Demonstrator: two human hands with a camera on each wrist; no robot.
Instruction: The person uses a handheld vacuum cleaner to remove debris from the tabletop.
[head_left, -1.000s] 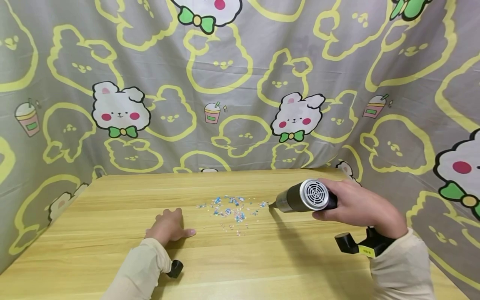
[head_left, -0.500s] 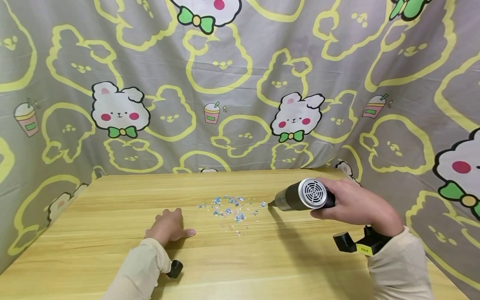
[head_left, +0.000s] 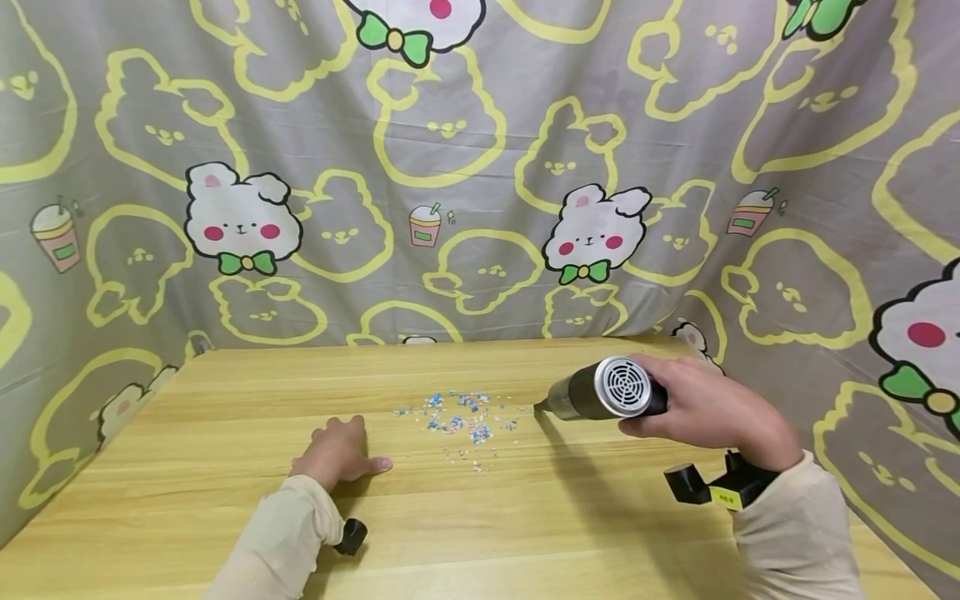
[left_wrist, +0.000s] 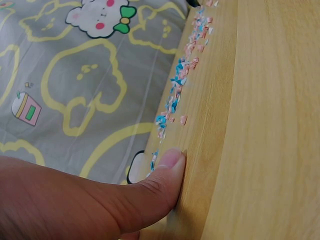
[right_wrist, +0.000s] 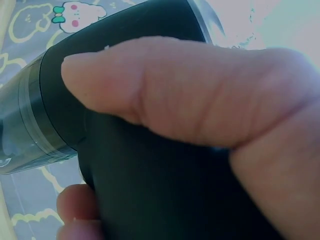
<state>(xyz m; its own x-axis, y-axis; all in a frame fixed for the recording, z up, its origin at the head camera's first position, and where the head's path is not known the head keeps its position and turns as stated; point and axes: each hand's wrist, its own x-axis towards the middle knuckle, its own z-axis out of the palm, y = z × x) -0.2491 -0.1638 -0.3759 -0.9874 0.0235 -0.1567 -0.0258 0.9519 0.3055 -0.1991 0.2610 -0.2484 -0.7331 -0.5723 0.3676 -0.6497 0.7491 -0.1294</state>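
My right hand (head_left: 705, 407) grips the handle of a black handheld vacuum cleaner (head_left: 588, 396). Its clear front chamber points left, and the narrow nozzle (head_left: 543, 407) ends low over the table at the right edge of some scattered paper bits (head_left: 480, 433). These are blue, pink and white. In the right wrist view, my thumb lies across the top of the vacuum's black body (right_wrist: 145, 25), with fingertips showing round the handle below. My left hand (head_left: 337, 450) rests on the table left of the bits, holding nothing, its thumb (left_wrist: 160, 182) stretched toward them.
A wood-grain table (head_left: 450, 533) spreads under both hands. Behind it and along both sides hangs a grey curtain (head_left: 480, 208) printed with yellow outlines and white rabbits. Black camera mounts (head_left: 738, 483) sit at the wrists.
The vacuum cleaner has shifted slightly left, and the small blue cluster in front of its nozzle has mostly gone. My left hand has stayed in place.
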